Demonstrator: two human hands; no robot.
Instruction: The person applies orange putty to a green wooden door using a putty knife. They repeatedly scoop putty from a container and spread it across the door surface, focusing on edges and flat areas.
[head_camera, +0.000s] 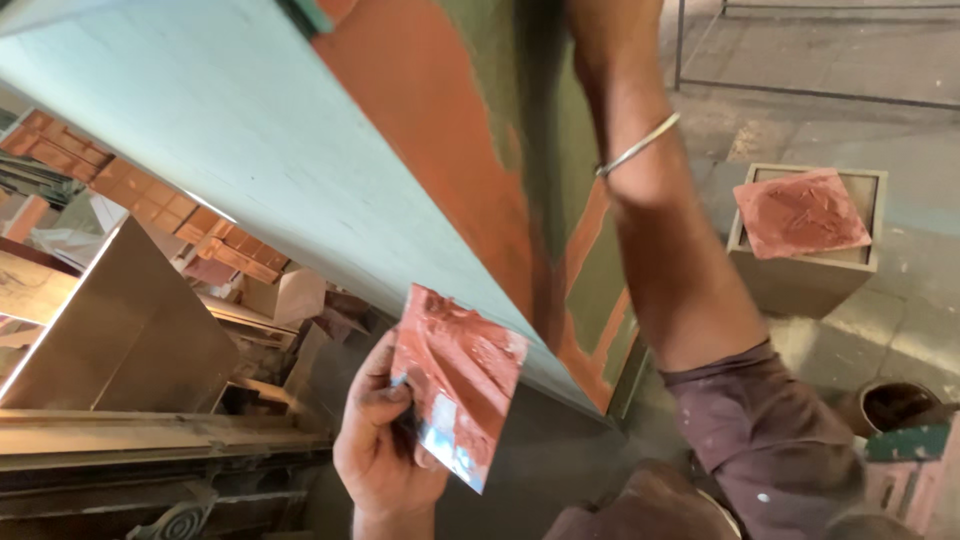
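Low in my view, left hand (385, 440) fingers pinch a putty-smeared card (458, 385); it could slip, dropping paste. Right hand's grip: I cannot tell.

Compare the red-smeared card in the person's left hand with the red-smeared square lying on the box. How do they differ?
The held card stands tilted, gripped by the left hand; the square on the box lies flat, untouched. The held card shows a glossy bluish edge; the other looks matte. Both carry rough reddish paste.

pale mint-green panel (250, 130) smeared rusty orange-red on its right, card (460, 385) caked in the same reddish paste with a blue-white corner, silver bangle (637, 147), far-right red-smeared tile (800, 212), dusty purple sleeve (760, 440)
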